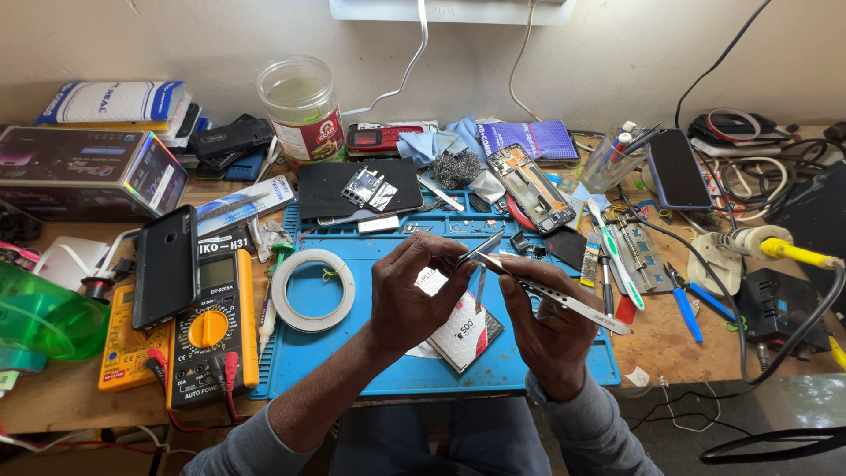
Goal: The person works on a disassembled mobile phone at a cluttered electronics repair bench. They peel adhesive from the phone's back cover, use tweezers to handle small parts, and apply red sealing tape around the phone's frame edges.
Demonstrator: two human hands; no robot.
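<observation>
Both my hands hover over a blue work mat (352, 353) at the bench's front. My right hand (551, 330) grips slim metal tweezers (564, 304), whose tips point left toward my left fingertips. My left hand (410, 295) pinches a small thin metal piece (483, 249) between thumb and fingers, right at the tweezer tips. A narrow sliver hangs down just below the tips; what it is cannot be made out. Under the hands lies a small white and red packet (463, 339) on the mat.
A tape roll (313, 289) lies on the mat's left. Further left sit two multimeters (211, 335), a black phone (165, 264) and a green container (40, 317). An opened phone (529, 187), a jar (304, 106), loose tools and a soldering iron (780, 249) crowd the back and right.
</observation>
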